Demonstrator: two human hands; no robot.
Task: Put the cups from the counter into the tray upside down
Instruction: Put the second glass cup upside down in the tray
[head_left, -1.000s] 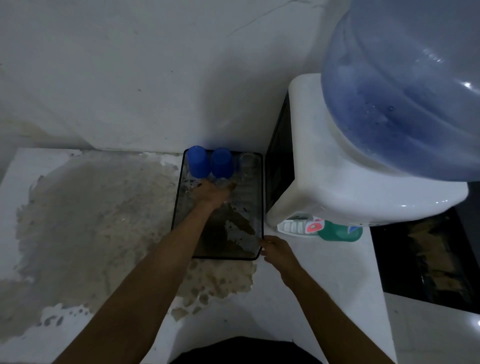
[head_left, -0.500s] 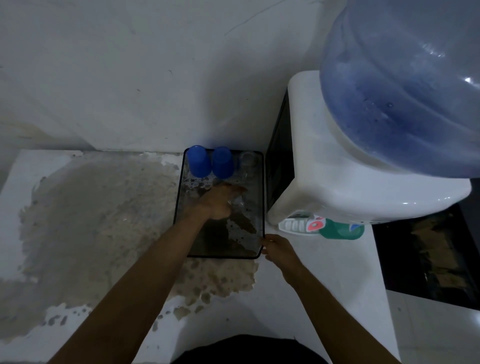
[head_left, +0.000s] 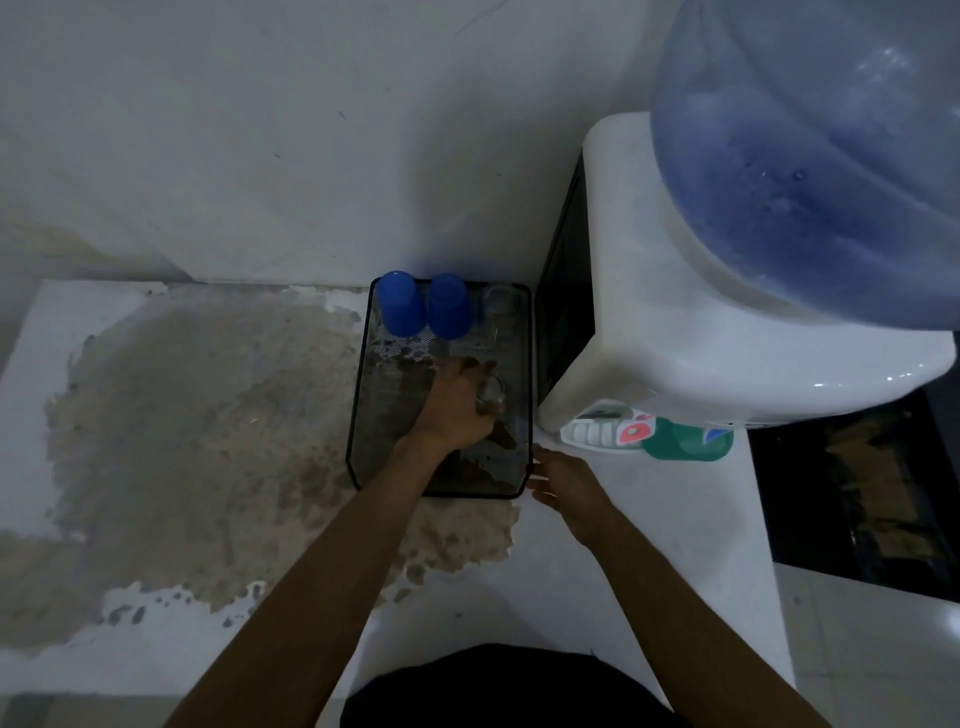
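A black mesh tray (head_left: 363, 395) sits on the white counter against the wall. Two blue cups (head_left: 400, 304) (head_left: 448, 306) stand upside down along its far edge, and a clear glass cup (head_left: 500, 301) stands beside them in the far right corner. My left hand (head_left: 454, 410) is inside the tray, wrapped around another clear glass cup (head_left: 493, 392) near the right wall. My right hand (head_left: 563, 486) rests on the counter at the tray's near right corner, fingers apart, holding nothing.
A white water dispenser (head_left: 675, 332) with a large blue bottle (head_left: 810, 156) stands directly right of the tray, its taps (head_left: 623, 431) just beyond my right hand. A wide brownish stain (head_left: 208, 431) covers the counter left of the tray. The wall is close behind.
My left hand has drawn back from the blue cups toward the tray's right side with the clear glass cup. My right hand slid slightly away from the tray corner.
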